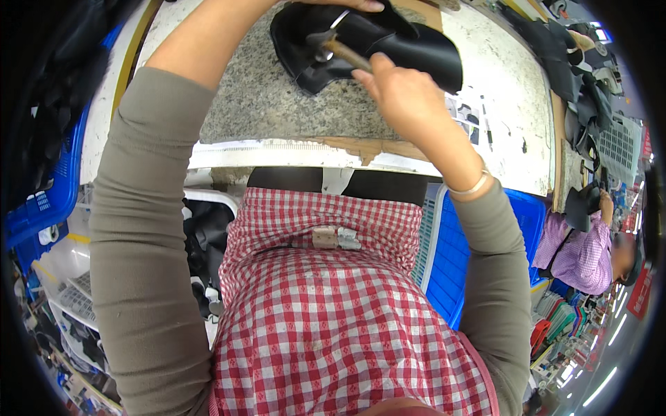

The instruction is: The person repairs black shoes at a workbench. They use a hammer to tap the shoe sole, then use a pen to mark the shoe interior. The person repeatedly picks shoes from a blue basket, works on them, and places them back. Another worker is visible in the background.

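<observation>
My right hand point(409, 97) is wrapped round the wooden handle of a hammer point(352, 57), whose metal head rests on or just above a black leather piece point(409, 52). This shiny, shaped piece, which looks like part of a shoe or boot upper, lies on a speckled stone slab point(243, 104). At the top edge of the view my left hand point(364, 5) grips the leather's far side; most of that hand is cut off. A pale strip shows on the leather beside the hammer head.
The slab sits on a worn white bench point(520, 132). Blue crates point(444, 270) stand below the bench at right and at far left point(59, 180). A white bin point(208, 201) of black scraps is under the left side. Another person point(579, 253) in a checked shirt works at far right.
</observation>
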